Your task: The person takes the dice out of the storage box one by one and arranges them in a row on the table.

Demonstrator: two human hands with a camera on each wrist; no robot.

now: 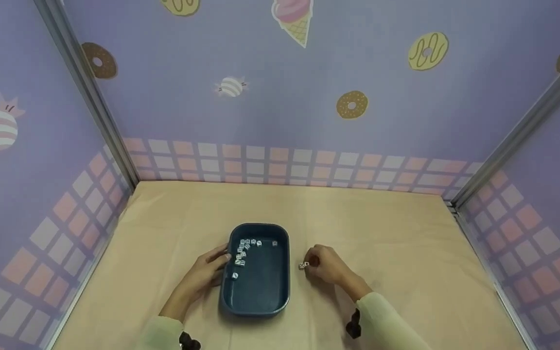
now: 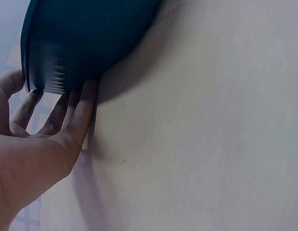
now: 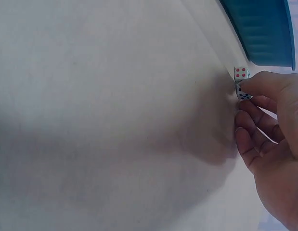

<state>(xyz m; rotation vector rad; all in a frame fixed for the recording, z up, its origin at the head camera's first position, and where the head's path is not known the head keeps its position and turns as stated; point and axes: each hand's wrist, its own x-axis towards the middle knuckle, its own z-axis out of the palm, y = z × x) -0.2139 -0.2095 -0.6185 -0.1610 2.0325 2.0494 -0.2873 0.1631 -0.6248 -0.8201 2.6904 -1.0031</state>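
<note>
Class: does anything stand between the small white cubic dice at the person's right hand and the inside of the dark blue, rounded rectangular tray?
Yes: the raised right wall of the tray. The dice by the right hand would probably need to clear it; nothing else visible intervenes.

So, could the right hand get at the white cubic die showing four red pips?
Likely yes: the right hand is beside that die, clear of the blue rectangular tray, though it seems to pinch a black-pipped white cubic die.

Lilac doughnut-print walls (image 1: 285, 107) meet at metal posts (image 1: 93, 92) around a beige tabletop (image 1: 372, 228).
</note>
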